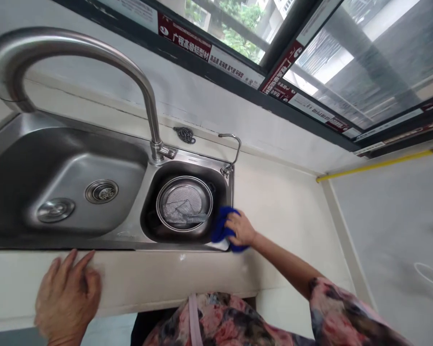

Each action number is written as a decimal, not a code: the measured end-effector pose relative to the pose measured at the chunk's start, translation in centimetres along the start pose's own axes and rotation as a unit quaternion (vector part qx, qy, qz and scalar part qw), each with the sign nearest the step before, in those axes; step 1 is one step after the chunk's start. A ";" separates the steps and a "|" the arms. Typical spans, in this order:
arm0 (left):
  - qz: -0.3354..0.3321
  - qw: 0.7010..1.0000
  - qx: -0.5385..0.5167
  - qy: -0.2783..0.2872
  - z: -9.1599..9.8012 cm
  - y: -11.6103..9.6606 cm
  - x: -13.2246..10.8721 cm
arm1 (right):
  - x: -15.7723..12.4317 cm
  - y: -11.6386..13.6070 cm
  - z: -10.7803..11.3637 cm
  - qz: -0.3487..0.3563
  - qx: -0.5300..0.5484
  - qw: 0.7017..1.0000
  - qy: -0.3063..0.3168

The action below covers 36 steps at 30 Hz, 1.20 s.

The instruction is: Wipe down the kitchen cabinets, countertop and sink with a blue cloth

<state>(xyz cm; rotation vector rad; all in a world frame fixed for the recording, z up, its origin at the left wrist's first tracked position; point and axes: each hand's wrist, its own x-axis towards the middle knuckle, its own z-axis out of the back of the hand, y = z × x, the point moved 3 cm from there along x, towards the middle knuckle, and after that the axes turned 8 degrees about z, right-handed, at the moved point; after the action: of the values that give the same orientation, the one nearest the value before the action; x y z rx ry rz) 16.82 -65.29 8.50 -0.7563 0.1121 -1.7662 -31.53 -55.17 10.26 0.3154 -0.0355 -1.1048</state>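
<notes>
My right hand (241, 228) presses a blue cloth (221, 226) onto the right rim of a steel double sink (130, 144), fingers closed over the cloth. My left hand (68, 298) rests flat on the front edge of the cream counter (147, 278), fingers spread, holding nothing. The small right basin holds a round perforated steel strainer (184, 202) with a crumpled grey scrap (182, 214) inside.
A tall curved tap (94, 53) arches over the large left basin, which has a drain (101, 191) and a plug (55, 209). A thin small tap (233, 149) stands at the sink's back right. A metal scourer (184, 134) lies behind. The window sits above.
</notes>
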 end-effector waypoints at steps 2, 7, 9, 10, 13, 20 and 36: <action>0.013 1.000 0.001 0.008 0.1 -0.3 0.1 | 3.8 -4.8 2.5 -0.076 -0.048 0.996 0.011; 0.054 0.998 0.018 0.034 0.8 -1.1 0.1 | 9.7 -10.7 5.9 -0.155 -0.097 0.983 -0.009; 0.066 0.997 0.022 0.043 1.0 -1.2 0.2 | 9.0 -9.7 5.6 -0.155 -0.093 0.983 -0.038; 0.069 0.996 0.024 0.047 1.0 -1.2 0.3 | 8.1 -8.7 5.1 -0.152 -0.086 0.983 -0.050; 0.069 0.996 0.025 0.050 1.2 -1.4 0.4 | 4.5 -3.4 3.0 -0.118 -0.044 0.991 -0.050; 0.084 0.995 0.032 0.049 1.4 -1.4 0.1 | -1.4 8.9 -1.9 -0.140 0.090 0.980 -0.106; 0.100 0.989 -0.067 0.081 1.3 0.1 -3.1 | 21.7 22.8 -5.0 -0.025 0.246 0.964 -0.094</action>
<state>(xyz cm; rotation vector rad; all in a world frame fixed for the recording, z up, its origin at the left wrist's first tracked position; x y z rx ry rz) 18.01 -62.15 8.13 -0.6704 0.4056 -1.6381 -0.84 -63.81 8.83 0.6572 -0.4789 -1.1652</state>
